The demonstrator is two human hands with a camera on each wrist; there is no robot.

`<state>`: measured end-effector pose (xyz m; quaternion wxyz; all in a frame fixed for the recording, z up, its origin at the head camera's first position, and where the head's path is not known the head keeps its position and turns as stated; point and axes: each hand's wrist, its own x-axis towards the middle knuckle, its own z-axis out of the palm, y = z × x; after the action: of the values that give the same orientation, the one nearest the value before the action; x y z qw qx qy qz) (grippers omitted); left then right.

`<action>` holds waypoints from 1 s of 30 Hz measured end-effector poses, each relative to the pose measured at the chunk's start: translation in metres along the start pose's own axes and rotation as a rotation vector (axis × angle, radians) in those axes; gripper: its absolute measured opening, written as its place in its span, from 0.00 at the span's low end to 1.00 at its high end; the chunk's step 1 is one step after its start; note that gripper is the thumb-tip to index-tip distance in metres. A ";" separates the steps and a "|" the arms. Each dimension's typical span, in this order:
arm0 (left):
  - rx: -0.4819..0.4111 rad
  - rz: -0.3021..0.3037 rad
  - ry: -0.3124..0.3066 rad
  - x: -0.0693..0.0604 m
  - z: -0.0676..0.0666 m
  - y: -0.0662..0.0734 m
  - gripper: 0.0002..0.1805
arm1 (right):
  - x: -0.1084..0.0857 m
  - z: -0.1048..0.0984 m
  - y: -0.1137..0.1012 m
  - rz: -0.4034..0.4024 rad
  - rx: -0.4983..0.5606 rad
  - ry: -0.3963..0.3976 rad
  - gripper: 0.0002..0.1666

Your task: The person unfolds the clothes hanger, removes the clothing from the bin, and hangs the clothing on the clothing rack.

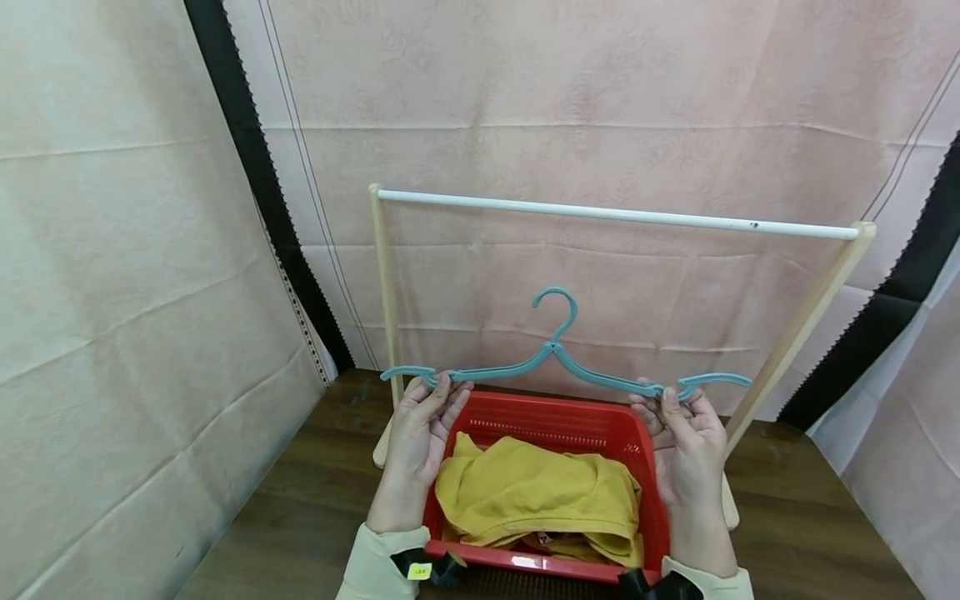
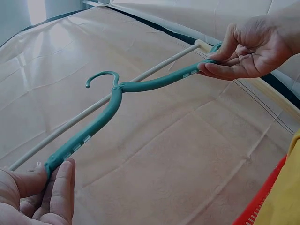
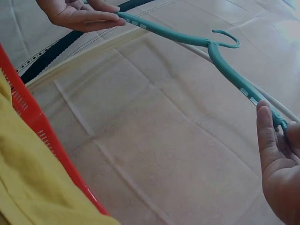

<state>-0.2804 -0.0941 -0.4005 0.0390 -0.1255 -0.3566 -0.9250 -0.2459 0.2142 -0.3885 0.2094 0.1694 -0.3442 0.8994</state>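
Note:
A teal hanger [image 1: 517, 367] is held level above the basket, its hook [image 1: 557, 292] pointing up. The left hand [image 1: 420, 433] pinches its left part between thumb and fingers, and the right hand [image 1: 686, 450] pinches the right part the same way. In the left wrist view the hanger [image 2: 154, 84] spans between the left hand [image 2: 42, 192] and the right hand [image 2: 258, 49]. The right wrist view has the hanger [image 3: 168, 33] with the right hand [image 3: 281, 164] at one end and the left hand [image 3: 79, 14] at the other.
A red basket [image 1: 555, 403] holds yellow cloth [image 1: 540, 492] and stands on the brown wooden table [image 1: 300, 508]. Behind the hanger rises a rack with a white bar [image 1: 600, 211] and pale wooden side posts [image 1: 798, 333]. Light fabric [image 1: 525, 83] hangs around the table.

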 end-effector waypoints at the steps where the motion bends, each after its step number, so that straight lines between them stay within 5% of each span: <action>1: -0.004 0.001 0.004 0.000 0.000 0.000 0.04 | 0.000 0.001 0.001 0.001 0.006 0.002 0.04; 6: -0.025 -0.004 0.017 0.001 0.001 -0.002 0.04 | -0.001 0.003 0.004 0.005 0.078 -0.006 0.05; 13: -0.038 -0.016 0.014 0.001 0.003 -0.007 0.05 | -0.002 0.000 0.009 -0.003 0.324 -0.100 0.08; 21: -0.060 -0.016 0.023 0.001 0.003 -0.005 0.05 | -0.002 0.003 0.014 -0.001 0.399 -0.150 0.12; 27: -0.066 0.015 0.064 0.000 0.001 0.000 0.06 | 0.000 -0.001 0.009 0.119 0.175 -0.179 0.12; 30: -0.063 0.034 0.075 0.001 0.000 0.002 0.05 | 0.002 -0.005 0.003 0.236 -0.004 -0.261 0.17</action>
<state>-0.2806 -0.0959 -0.3986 0.0641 -0.0977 -0.3234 -0.9390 -0.2500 0.2164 -0.3924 0.0564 0.2429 -0.3879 0.8873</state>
